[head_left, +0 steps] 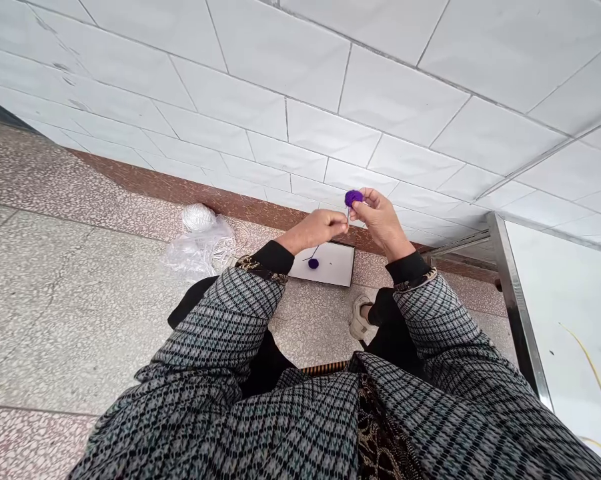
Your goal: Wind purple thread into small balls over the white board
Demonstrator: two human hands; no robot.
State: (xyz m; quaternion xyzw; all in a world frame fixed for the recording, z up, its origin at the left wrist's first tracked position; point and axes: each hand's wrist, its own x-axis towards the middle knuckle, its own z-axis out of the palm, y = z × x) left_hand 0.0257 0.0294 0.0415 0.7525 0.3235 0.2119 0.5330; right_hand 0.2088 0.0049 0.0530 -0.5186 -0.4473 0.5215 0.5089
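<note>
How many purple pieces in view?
2. One purple piece is in the right hand; the other purple piece lies on the white tray. The hands or sleeves may hide more.

purple bundle (353, 198): fuzzy, seemingly yarn | wall tiles (280, 53): glossy | bag (195, 257): crinkled plastic | table frame (518, 300): shiny metal

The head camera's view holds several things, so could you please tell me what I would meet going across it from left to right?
White ball, left hand, right hand pinching a fuzzy purple piece, metal edge of the white surface, yellow strand.
</note>
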